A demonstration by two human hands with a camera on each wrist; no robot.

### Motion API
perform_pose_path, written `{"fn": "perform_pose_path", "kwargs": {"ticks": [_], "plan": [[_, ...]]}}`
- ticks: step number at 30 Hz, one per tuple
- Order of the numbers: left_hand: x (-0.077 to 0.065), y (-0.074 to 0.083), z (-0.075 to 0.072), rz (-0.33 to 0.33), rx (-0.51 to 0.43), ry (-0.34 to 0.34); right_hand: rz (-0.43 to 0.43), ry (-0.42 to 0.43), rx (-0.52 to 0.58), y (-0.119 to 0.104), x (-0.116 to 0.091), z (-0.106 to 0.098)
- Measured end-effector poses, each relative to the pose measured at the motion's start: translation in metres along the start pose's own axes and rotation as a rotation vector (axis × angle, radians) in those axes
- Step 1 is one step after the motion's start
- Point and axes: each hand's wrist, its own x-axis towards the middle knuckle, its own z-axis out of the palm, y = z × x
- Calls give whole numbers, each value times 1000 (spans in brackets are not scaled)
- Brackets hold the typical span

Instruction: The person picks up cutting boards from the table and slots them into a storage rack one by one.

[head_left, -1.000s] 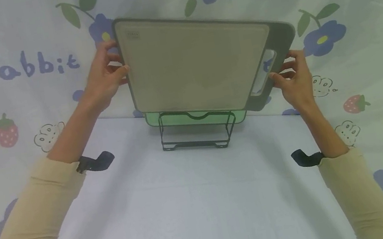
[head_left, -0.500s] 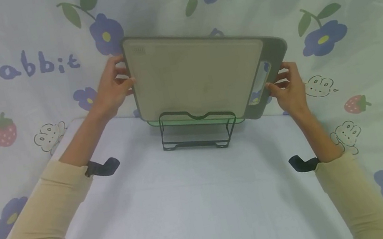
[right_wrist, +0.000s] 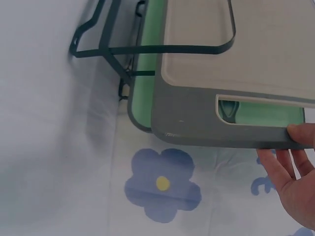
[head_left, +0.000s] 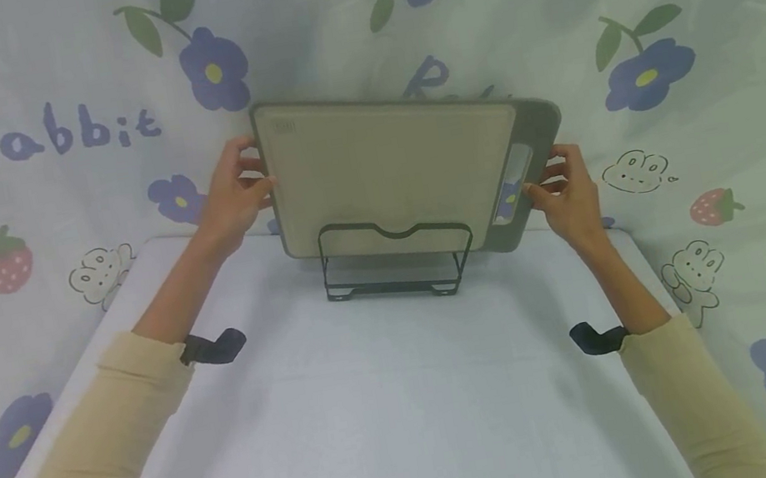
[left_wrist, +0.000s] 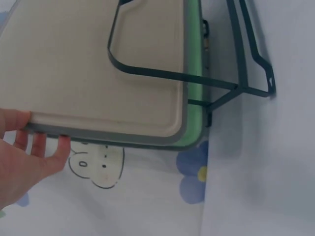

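Note:
A beige cutting board (head_left: 385, 162) with a grey rim and a handle slot stands upright, leaning back, its lower part behind the front loop of a dark wire rack (head_left: 391, 287). My left hand (head_left: 230, 201) pinches its left edge, thumb on the front face and fingers behind. At the handle end my right hand (head_left: 570, 203) pinches the grey rim beside the slot. Behind it in the rack stands a green board (left_wrist: 196, 118), seen in both wrist views but hidden in the head view. Through the slot, the right wrist view shows part of the green board's face.
The rack stands on a white-covered table (head_left: 413, 420) near its back edge. Behind and around hangs a white curtain (head_left: 50, 66) printed with flowers, rabbits and strawberries. Dark straps (head_left: 217, 349) sit at both wrists.
Both hands have lowered the beige cutting board, and its lower edge has gone down behind the rack's front loop. The green board is now covered in the head view.

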Motion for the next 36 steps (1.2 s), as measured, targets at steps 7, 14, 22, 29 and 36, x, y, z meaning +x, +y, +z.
{"fn": "perform_pose_path", "kwargs": {"ticks": [7, 14, 22, 29, 36], "plan": [[-7, -11, 1, -23, 27, -7, 19, -21, 12, 8, -5, 6], [-10, -19, 4, -33, 28, -7, 44, -31, -36, 17, -11, 11], [-11, -24, 7, -44, 24, -9, 63, -36, -63, 23, -14, 13], [-10, -30, 10, -44, 18, -13, 84, -45, -52, 26, -14, 15], [-8, -34, 11, -34, 13, -19, 90, -62, -60, 27, -14, 14]]}}
